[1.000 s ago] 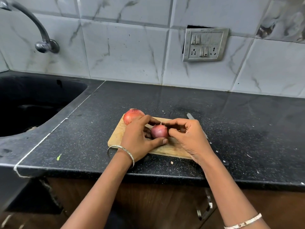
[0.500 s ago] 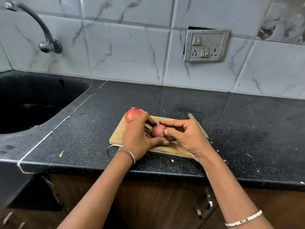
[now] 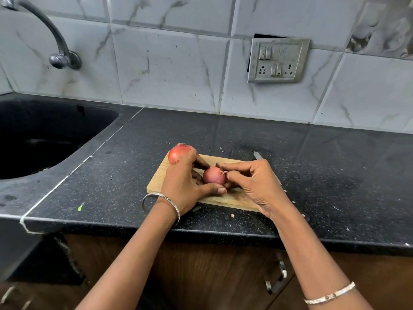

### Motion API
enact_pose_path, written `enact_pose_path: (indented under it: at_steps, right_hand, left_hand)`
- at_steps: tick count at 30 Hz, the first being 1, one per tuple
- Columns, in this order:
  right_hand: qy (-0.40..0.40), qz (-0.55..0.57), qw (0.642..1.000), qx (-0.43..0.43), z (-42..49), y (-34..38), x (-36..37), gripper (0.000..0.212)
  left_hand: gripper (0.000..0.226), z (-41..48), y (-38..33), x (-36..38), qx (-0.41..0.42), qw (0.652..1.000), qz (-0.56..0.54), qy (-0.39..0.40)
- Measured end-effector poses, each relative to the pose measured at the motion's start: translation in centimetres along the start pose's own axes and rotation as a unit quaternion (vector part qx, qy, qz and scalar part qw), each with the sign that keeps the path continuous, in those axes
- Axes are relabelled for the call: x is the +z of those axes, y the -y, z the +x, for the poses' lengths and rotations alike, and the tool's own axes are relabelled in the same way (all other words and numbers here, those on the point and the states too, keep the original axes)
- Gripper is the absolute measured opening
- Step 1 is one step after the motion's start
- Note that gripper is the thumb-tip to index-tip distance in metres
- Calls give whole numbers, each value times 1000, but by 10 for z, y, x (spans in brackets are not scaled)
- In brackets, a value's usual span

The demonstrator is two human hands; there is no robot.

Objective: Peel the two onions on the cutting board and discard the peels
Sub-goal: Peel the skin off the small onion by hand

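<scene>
Surveying from the counter (image 3: 312,175) down: dark and speckled, with sink (image 3: 44,142) set in at left and board (image 3: 161,179) lying near the front edge. Noted left hand (image 3: 185,186) and right hand (image 3: 252,186) meeting over the board. Found large onion (image 3: 178,153) at the board's far left corner, skin on, partly hidden by left-hand knuckles. Found small onion (image 3: 213,176) near the board's middle, skin on, cradled in the left hand with thumb curled under the near side and fingers behind; cannot tell whether lifted clear of the wood. Observed knife (image 3: 259,155) on the counter just beyond the board's right edge, partly hidden, untouched. Recorded right thumb and forefinger pinched on the dry tip (image 3: 223,172), other fingers loosely curled. Judged: first peel just being started. Recommend steadying without squeezing, drawing the tip down along the side rather than outward so as to lift a broad strip, turning the onion after each strip, and heaping skins on the board for discarding. Beware brittle skin tearing into flakes; resort to the knife on any failure of the pinch.
</scene>
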State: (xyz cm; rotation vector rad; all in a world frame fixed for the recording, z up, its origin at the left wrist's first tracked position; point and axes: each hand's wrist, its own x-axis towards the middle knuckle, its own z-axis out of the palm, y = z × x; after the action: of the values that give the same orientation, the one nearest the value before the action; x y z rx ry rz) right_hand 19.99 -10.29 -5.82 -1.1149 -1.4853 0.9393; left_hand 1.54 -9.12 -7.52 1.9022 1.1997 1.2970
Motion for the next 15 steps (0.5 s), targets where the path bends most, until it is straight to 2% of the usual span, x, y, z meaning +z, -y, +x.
enact_pose_path:
  at_steps: [2, 5, 9, 15]
  right_hand:
    - [-7, -9, 1000, -5, 0, 0, 0, 34]
    - [-2, 14, 1000, -5, -1, 0, -1, 22]
    - [-15, 8, 1000, -26, -2, -2, -3, 19]
    - [-39, -4, 998, -52, -5, -5, -1, 13]
  left_hand:
    - [70, 0, 0, 0, 7, 1000, -5, 3]
    - [67, 0, 1, -1, 25, 999, 22, 9]
    - [57, 1, 2, -1, 47, 998, 43, 9]
    - [60, 3, 2, 0, 67, 996, 56, -5]
